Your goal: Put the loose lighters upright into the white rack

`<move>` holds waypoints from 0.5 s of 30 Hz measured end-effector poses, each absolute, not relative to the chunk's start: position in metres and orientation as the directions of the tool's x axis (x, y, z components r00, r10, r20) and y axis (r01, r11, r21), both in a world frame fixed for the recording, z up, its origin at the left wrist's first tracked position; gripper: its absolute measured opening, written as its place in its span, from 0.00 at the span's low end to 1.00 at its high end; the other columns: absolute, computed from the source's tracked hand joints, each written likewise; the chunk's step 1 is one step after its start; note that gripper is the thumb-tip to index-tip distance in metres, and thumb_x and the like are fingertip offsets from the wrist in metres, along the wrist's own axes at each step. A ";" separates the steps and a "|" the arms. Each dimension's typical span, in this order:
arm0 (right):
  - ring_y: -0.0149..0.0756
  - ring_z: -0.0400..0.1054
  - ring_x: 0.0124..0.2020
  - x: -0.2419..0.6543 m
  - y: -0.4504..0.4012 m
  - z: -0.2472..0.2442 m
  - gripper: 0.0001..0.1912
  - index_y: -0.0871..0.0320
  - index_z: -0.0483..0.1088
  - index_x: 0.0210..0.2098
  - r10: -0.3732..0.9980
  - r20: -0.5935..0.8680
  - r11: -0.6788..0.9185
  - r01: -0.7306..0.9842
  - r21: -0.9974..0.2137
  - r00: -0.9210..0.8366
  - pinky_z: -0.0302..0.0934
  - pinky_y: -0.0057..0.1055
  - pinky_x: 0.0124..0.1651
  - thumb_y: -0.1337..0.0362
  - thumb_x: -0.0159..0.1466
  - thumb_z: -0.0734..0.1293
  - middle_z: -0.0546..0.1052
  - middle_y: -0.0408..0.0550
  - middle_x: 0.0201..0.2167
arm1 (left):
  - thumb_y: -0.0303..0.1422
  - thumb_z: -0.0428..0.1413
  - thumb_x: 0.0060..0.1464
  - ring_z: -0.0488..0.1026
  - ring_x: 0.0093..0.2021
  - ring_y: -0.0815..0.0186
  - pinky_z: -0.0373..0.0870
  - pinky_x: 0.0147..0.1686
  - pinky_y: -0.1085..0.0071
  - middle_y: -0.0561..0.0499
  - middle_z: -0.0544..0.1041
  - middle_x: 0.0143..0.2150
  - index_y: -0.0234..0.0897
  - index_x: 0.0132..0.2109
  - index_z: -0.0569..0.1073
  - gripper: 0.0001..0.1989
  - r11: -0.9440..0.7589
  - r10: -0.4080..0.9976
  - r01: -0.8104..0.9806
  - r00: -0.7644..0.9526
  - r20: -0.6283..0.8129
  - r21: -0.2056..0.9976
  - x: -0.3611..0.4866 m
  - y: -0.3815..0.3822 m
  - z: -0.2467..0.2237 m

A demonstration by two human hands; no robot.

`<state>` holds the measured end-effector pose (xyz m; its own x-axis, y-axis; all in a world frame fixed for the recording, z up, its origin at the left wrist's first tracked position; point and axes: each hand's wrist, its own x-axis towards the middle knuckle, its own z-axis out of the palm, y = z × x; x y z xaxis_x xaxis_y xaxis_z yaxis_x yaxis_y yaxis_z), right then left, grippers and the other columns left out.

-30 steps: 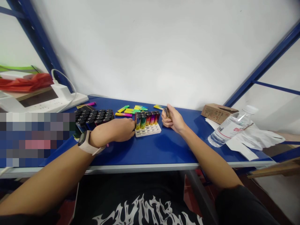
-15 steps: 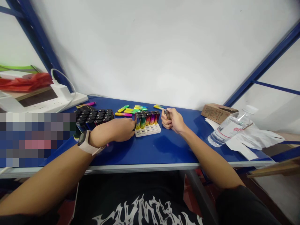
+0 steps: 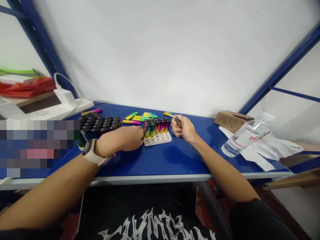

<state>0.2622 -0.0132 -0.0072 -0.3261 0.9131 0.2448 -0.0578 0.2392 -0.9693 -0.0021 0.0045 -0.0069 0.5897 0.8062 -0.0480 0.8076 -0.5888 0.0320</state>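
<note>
My right hand [image 3: 183, 128] is closed round a small dark-topped tube [image 3: 177, 122], whose end pokes out by the thumb; most of it is hidden in the palm. Just left of that hand stands a white holder [image 3: 158, 141] with round holes. Several shiny, multicoloured tubes with black tops [image 3: 157, 127] stand upright in its back part. My left hand [image 3: 131, 137], back upward and fingers curled, lies against the holder's left side. Its fingertips are hidden, so what they hold, if anything, does not show. A watch [image 3: 91, 151] is on my left wrist.
Many dark tubes [image 3: 100, 125] stand packed behind my left forearm. Shiny coloured strips [image 3: 131, 122] lie along the back. At right are a water bottle [image 3: 243, 138], a cardboard box [image 3: 232, 120] and white gloves [image 3: 280, 148]. A power strip [image 3: 52, 111] lies at left.
My right hand has shifted very slightly, with the tube still in its grip. The left hand and the holder stay where they were.
</note>
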 end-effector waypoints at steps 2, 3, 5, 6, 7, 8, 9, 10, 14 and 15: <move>0.25 0.41 0.18 0.260 -0.014 -0.009 0.23 0.52 0.61 0.34 0.911 0.303 0.305 -0.037 -0.952 -0.280 0.42 0.24 0.21 0.39 0.71 0.62 0.54 0.32 0.19 | 0.43 0.56 0.65 0.82 0.44 0.54 0.74 0.52 0.63 0.39 0.84 0.46 0.35 0.49 0.80 0.17 -0.589 0.805 0.808 0.589 -0.073 0.022 -0.002 0.005 -0.006; 0.25 0.43 0.18 0.259 -0.014 -0.011 0.23 0.52 0.62 0.37 0.906 0.329 0.337 -0.018 -0.941 -0.265 0.44 0.24 0.21 0.39 0.70 0.64 0.56 0.32 0.20 | 0.43 0.56 0.65 0.82 0.45 0.53 0.74 0.53 0.63 0.39 0.84 0.47 0.35 0.49 0.80 0.17 -0.590 0.804 0.807 0.590 -0.081 0.020 -0.002 0.005 -0.006; 0.26 0.48 0.19 0.258 -0.016 -0.012 0.23 0.51 0.62 0.40 0.891 0.367 0.388 0.029 -0.921 -0.268 0.48 0.25 0.22 0.39 0.69 0.68 0.61 0.33 0.23 | 0.43 0.56 0.65 0.82 0.46 0.53 0.73 0.54 0.62 0.38 0.84 0.48 0.35 0.50 0.80 0.18 -0.592 0.802 0.806 0.591 -0.083 0.021 -0.001 0.005 -0.005; 0.26 0.52 0.20 0.258 -0.017 -0.012 0.22 0.51 0.62 0.41 0.881 0.377 0.408 0.059 -0.911 -0.286 0.52 0.26 0.24 0.40 0.69 0.69 0.64 0.35 0.25 | 0.43 0.56 0.65 0.82 0.46 0.53 0.73 0.54 0.62 0.38 0.84 0.48 0.35 0.50 0.80 0.17 -0.592 0.802 0.806 0.591 -0.087 0.020 0.000 0.004 -0.005; 0.28 0.57 0.21 0.258 -0.018 -0.012 0.22 0.51 0.63 0.40 0.870 0.383 0.430 0.094 -0.898 -0.312 0.56 0.27 0.26 0.41 0.69 0.69 0.66 0.36 0.26 | 0.42 0.56 0.65 0.82 0.46 0.53 0.73 0.54 0.62 0.38 0.84 0.48 0.34 0.50 0.80 0.17 -0.593 0.801 0.805 0.591 -0.093 0.017 0.000 0.004 -0.004; 0.30 0.62 0.23 0.257 -0.020 -0.011 0.21 0.52 0.64 0.40 0.856 0.393 0.457 0.137 -0.879 -0.336 0.61 0.30 0.29 0.42 0.70 0.69 0.69 0.39 0.28 | 0.42 0.55 0.65 0.82 0.46 0.52 0.74 0.53 0.62 0.37 0.84 0.49 0.34 0.50 0.80 0.17 -0.593 0.800 0.805 0.591 -0.101 0.009 0.001 0.003 -0.003; 0.33 0.67 0.27 0.257 -0.021 -0.010 0.19 0.53 0.67 0.40 0.841 0.409 0.492 0.186 -0.850 -0.355 0.65 0.33 0.33 0.43 0.70 0.69 0.72 0.42 0.30 | 0.41 0.54 0.66 0.82 0.45 0.52 0.74 0.51 0.62 0.36 0.84 0.49 0.33 0.50 0.80 0.18 -0.594 0.800 0.805 0.590 -0.110 -0.002 0.002 0.002 -0.003; 0.35 0.70 0.31 0.257 -0.022 -0.009 0.18 0.53 0.70 0.40 0.824 0.435 0.533 0.234 -0.813 -0.364 0.67 0.35 0.37 0.44 0.70 0.69 0.75 0.45 0.32 | 0.41 0.53 0.66 0.82 0.45 0.52 0.75 0.50 0.62 0.35 0.84 0.49 0.32 0.51 0.80 0.18 -0.594 0.800 0.804 0.589 -0.118 -0.015 0.002 0.001 -0.002; 0.39 0.72 0.36 0.258 -0.019 -0.012 0.18 0.54 0.77 0.40 0.759 0.566 0.650 0.337 -0.681 -0.321 0.70 0.38 0.41 0.45 0.67 0.73 0.79 0.49 0.39 | 0.40 0.50 0.68 0.83 0.46 0.51 0.75 0.48 0.62 0.34 0.84 0.50 0.31 0.53 0.78 0.19 -0.596 0.800 0.800 0.583 -0.143 -0.072 0.004 -0.001 0.001; 0.39 0.73 0.36 0.258 -0.016 -0.014 0.19 0.55 0.78 0.40 0.755 0.580 0.655 0.325 -0.682 -0.306 0.70 0.38 0.40 0.45 0.67 0.73 0.80 0.50 0.39 | 0.40 0.50 0.68 0.83 0.47 0.51 0.75 0.48 0.62 0.34 0.84 0.51 0.31 0.53 0.78 0.19 -0.597 0.799 0.798 0.583 -0.147 -0.083 0.004 -0.001 0.001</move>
